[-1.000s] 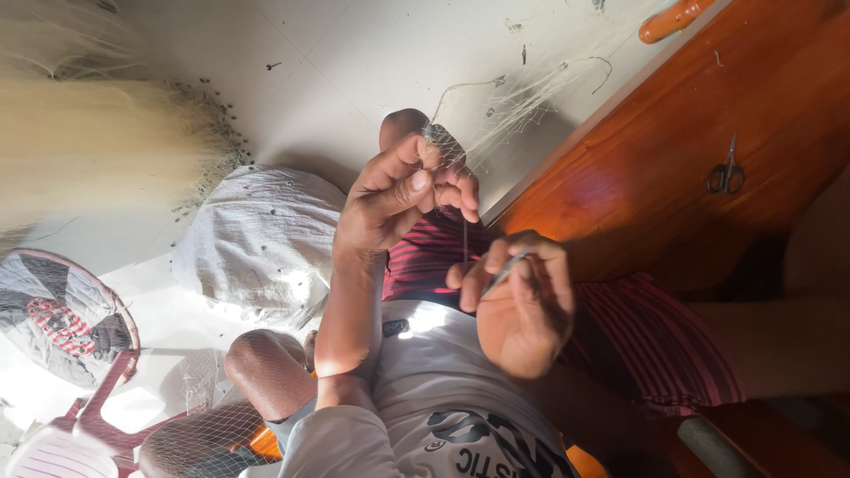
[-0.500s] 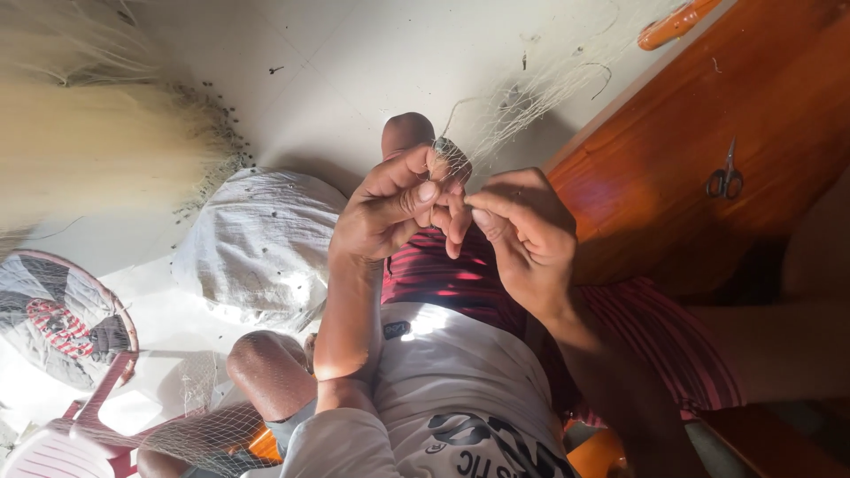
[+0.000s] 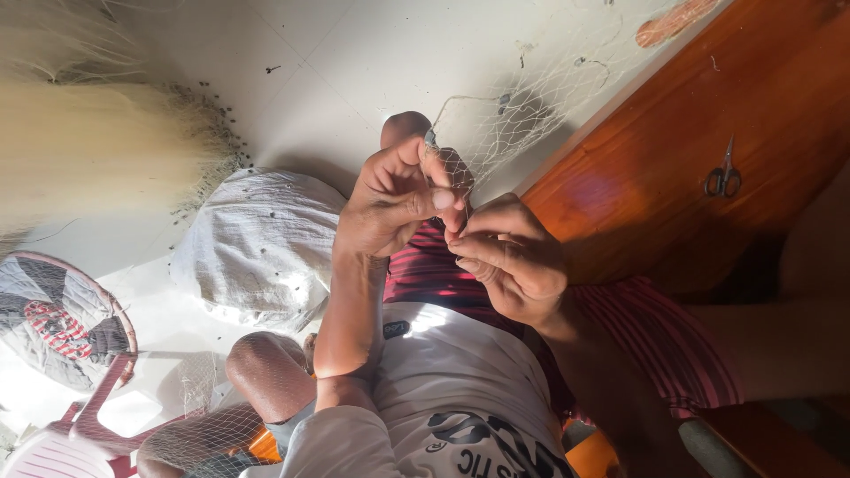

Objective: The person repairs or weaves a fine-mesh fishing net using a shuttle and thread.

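Netting [image 3: 522, 124] stretched thin and pale from the white floor [image 3: 310, 53] up to both hands, above the seated person's lap. Left hand [image 3: 394, 199] pinched the mesh between thumb and forefinger, as earlier. Right hand [image 3: 513, 257], a second before held low and apart, had closed in; its fingertips now nipped the strand just beside the left thumb. Scissors [image 3: 723, 174] lay unused on the wooden board [image 3: 708, 106].

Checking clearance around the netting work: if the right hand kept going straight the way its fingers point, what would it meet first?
The right hand points its fingers toward the left hand, fingertips nearly touching. It would meet the left hand's thumb and the pinched fishing net first; depth between them is unclear.
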